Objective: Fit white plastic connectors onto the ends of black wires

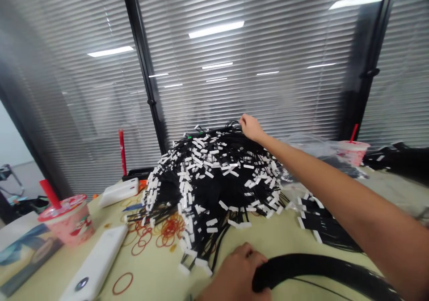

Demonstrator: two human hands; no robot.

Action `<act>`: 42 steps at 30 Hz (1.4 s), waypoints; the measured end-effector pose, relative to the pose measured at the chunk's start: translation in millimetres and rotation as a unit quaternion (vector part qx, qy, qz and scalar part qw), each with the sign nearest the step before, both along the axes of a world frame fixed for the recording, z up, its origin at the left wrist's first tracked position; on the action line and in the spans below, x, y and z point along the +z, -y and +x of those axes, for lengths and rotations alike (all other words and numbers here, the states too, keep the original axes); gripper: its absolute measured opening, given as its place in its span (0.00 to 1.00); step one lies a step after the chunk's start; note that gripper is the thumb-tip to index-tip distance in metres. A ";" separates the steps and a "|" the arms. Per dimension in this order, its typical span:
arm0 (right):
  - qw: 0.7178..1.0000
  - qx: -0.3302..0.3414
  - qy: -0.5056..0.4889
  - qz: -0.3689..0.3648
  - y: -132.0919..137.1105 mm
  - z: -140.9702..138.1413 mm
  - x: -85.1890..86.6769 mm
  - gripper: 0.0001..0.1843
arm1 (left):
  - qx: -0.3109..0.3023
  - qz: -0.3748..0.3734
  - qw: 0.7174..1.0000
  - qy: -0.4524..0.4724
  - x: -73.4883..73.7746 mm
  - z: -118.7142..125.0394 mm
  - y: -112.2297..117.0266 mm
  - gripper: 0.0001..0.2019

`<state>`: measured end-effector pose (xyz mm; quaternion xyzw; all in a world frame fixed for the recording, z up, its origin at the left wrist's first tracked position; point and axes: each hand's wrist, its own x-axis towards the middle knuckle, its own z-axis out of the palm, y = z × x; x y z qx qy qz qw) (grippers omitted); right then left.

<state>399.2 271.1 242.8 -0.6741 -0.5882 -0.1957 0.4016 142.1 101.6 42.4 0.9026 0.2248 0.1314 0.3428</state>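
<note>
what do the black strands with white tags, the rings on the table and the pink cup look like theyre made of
Black strands with white tags: thin, slightly glossy, probably plastic-coated cord; the tags look like matte paper or plastic. Orange-red rings: thin limp loops, likely rubber bands. Pink cup with red straw: shiny film lid suggests plastic.

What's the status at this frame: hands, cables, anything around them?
Right hand pinching cables atop the tagged cable pile. Left hand closed on black bundle at table edge. Rubber bands and cup left of the pile.

Left hand point(239, 272) cut by bottom edge; right fingertips buried in cable pile point(214, 175).
</note>
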 end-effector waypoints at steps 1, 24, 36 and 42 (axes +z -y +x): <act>0.999 -0.013 -0.020 0.026 1.0 0.4 0.8 0.14 | 0.004 0.003 1.000 -0.002 1.3 -0.4 1.5 0.21; 0.988 0.038 -0.016 0.148 151.6 -24.5 33.9 0.07 | 0.117 -0.090 0.968 0.203 31.8 -15.0 -9.6 0.24; 0.994 0.051 0.086 -0.054 227.0 -44.9 -95.2 0.13 | -0.008 -0.443 0.874 0.200 35.8 -15.5 -14.6 0.25; 0.961 0.068 0.242 -0.120 209.6 11.3 -121.4 0.12 | 0.165 -0.240 0.932 0.216 24.1 -16.6 -42.3 0.13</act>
